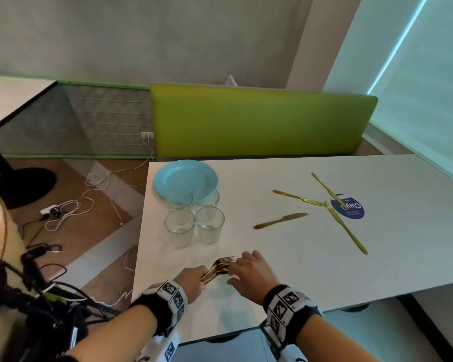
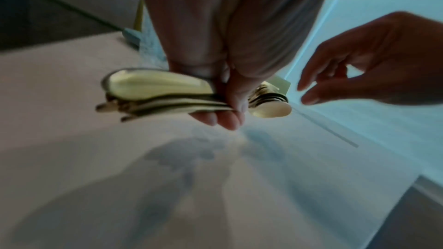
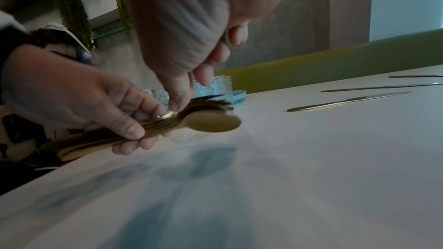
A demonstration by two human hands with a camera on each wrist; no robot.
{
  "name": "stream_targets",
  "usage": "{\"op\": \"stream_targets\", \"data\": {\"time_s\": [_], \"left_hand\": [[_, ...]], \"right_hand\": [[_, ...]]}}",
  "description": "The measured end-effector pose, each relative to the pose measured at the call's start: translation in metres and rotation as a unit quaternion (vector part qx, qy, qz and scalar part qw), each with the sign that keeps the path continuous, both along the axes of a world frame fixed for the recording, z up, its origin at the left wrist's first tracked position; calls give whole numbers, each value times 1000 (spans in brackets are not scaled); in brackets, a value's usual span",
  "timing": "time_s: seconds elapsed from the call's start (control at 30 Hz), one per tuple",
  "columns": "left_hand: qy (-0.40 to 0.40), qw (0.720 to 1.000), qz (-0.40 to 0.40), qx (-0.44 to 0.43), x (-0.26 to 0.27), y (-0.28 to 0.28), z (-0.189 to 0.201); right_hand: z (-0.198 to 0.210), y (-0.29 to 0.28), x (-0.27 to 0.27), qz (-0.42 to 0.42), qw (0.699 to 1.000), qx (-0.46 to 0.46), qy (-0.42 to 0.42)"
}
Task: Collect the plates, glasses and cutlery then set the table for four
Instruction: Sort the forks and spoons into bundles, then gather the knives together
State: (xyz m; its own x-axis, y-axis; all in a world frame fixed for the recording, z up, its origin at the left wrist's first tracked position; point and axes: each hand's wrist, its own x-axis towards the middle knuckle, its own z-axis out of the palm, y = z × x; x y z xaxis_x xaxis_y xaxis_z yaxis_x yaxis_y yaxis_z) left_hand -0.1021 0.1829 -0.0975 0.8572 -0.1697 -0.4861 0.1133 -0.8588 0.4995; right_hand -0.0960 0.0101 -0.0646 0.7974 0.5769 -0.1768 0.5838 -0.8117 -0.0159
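Looks like cafe or canteen dining corner, not home. Long white desk [image 1: 298, 257] pushed up to green padded bench [image 1: 259, 121] along grey wall, booth style. Round blue branded sticker [image 1: 349, 209] stuck on desk top, wording too small to read. Second white desk [image 1: 8, 97] on black pedestal base off to left. Wood-look floor [image 1: 100, 210] with white cables and power strip [image 1: 51, 210] lying loose. Hanging green plants [image 3: 72, 3] up on wall ledge. Big window with pale blind [image 1: 416, 87] on right.
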Motion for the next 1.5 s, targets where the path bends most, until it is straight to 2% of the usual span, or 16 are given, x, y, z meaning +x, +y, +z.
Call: {"op": "stream_targets", "data": {"time_s": [0.13, 0.27, 0.37, 0.5, 0.73, 0.87, 0.93, 1.1, 1.5], "left_hand": [[-6, 995, -38, 95, -3, 23, -8], [-8, 992, -36, 121, -7, 29, -16], [-18, 988, -56, 145, -7, 27, -20], [-29, 985, -64, 156, -4, 22, -18], [-57, 973, -78, 210, -3, 18, -20], [-37, 980, -82, 177, 3, 25, -21], [-39, 981, -77, 177, 11, 30, -19], [14, 980, -78, 180, 27, 37, -7], [13, 975, -54, 215, 33, 31, -6]], "right_hand": [[-6, -6, -2, -22, 1000, 7, 7], [-8, -15, -3, -34, 999, -5, 15], [6, -20, -8, -17, 1000, 4, -24], [7, -24, -9, -51, 997, -27, 46], [2, -28, -6, -67, 996, -30, 47], [1, -31, -3, -75, 995, -32, 48], [1, -32, -3, -73, 996, -33, 46], [0, -34, -1, -76, 995, -33, 50], [0, -51, -3, -91, 993, -36, 60]]}}
